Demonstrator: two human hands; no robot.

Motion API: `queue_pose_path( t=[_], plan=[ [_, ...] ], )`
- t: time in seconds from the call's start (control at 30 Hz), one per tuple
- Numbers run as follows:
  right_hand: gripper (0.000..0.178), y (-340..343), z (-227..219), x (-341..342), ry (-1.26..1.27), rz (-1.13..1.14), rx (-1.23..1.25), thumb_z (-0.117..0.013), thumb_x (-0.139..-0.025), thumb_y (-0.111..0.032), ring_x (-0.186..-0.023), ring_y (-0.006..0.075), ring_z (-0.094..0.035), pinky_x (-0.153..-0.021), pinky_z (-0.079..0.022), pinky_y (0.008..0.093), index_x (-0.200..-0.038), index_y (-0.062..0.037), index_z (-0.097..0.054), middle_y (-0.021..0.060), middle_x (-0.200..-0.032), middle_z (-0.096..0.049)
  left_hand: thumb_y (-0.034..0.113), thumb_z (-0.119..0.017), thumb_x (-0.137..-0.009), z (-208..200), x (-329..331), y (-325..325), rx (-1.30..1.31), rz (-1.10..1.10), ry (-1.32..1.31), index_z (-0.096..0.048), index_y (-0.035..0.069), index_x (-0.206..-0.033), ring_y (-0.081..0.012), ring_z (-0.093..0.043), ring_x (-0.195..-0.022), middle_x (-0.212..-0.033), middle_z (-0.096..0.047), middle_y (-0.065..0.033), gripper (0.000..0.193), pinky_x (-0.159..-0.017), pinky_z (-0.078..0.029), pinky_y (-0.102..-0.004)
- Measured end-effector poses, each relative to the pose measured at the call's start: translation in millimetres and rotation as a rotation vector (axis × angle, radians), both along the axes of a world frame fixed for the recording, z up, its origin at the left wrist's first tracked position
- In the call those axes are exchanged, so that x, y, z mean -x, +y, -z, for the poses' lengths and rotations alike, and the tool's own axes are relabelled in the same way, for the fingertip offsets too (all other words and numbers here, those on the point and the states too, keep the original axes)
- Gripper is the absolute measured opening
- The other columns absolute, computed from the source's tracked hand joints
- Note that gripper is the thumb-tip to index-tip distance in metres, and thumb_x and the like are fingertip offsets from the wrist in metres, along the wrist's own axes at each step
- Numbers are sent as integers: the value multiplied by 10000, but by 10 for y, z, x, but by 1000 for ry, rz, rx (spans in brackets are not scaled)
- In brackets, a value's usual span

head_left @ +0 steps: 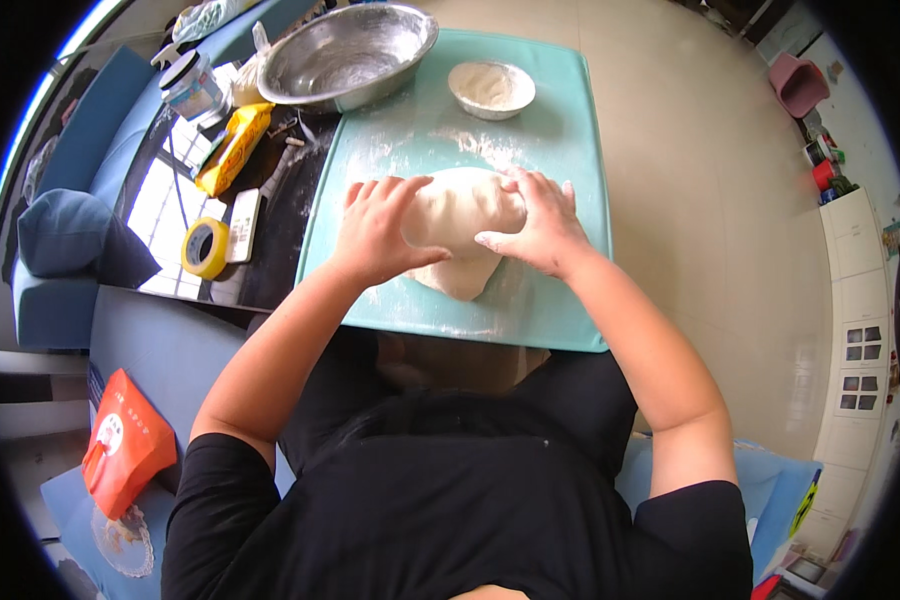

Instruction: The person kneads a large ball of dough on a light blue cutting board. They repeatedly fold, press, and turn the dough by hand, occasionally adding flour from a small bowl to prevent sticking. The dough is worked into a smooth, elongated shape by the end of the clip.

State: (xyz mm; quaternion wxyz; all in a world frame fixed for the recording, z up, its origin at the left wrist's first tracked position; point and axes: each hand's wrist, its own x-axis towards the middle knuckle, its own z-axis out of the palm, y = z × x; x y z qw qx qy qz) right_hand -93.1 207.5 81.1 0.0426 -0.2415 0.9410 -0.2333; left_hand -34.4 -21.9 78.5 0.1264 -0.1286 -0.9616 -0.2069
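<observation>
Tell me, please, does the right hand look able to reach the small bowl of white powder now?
Probably yes: the right hand rests on the dough, the small bowl stands beyond it on the same green mat, and only flat mat appears to lie between them.

"How many hands (378,235) (542,228)?"
"Two — plus one dough lump (458,208)."
"Steel basins (305,70), flour bowls (491,113)?"
"One of each — likewise one yellow tape roll (204,272), one orange packet (130,448), one yellow packet (236,150)."

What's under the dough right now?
The dough lies on the teal surface, which shows around it, with patches of white powder. The part directly beneath is covered, so whether powder lies there can't be seen.
</observation>
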Motion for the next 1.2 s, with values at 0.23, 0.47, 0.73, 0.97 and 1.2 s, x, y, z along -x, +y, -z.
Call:
queue_pose_path(
  t=[0.23,0.47,0.73,0.97,1.2],
  plan=[
    [1165,-49,141,-224,-29,-108,-131,-808,-552,-529,-1354,349,-211,-1116,-134,506,-1465,-181,-173,168,-1425,-264,456,-866,-403,58,-92,190,113,-6,-62,-429,130,-1343,-324,-401,-1259,-1337,-456,-130,1086,-1024,-296,-507],
    [1037,-18,637,39,246,-132,19,-814,-568,-444,-1275,363,-320,-1075,-246,481,-1405,-126,-291,159,-1358,-343,370,-852,-468,353,19,93,80,-67,75,-458,153,-1306,-280,-489,-1131,-1237,-518,-68,951,-920,-389,-451],
    [941,-263,550,708,71,45,-35,-795,-599,-471,-1158,279,-482,-965,-430,394,-1363,-123,-371,82,-1258,-488,368,-801,-603,533,678,-41,0,-167,28,-481,134,-1274,-334,-545,-1059,-1176,-567,-111,780,-907,-430,-421],
    [731,-497,532,1087,4,162,-16,-722,-698,-457,-1132,268,-535,-943,-448,385,-1320,-205,-432,70,-1227,-544,384,-718,-744,555,1137,-148,-38,-216,-76,-490,150,-1254,-331,-561,-1048,-1127,-601,-120,605,-861,-457,-413],
    [714,-522,678,1130,85,156,-65,-658,-775,-465,-1151,304,-511,-956,-422,432,-1373,-210,-363,109,-1249,-517,437,-677,-777,601,1182,-198,25,-275,-57,-491,152,-1258,-341,-577,-1017,-1114,-613,-131,589,-847,-463,-413]
  ],
)
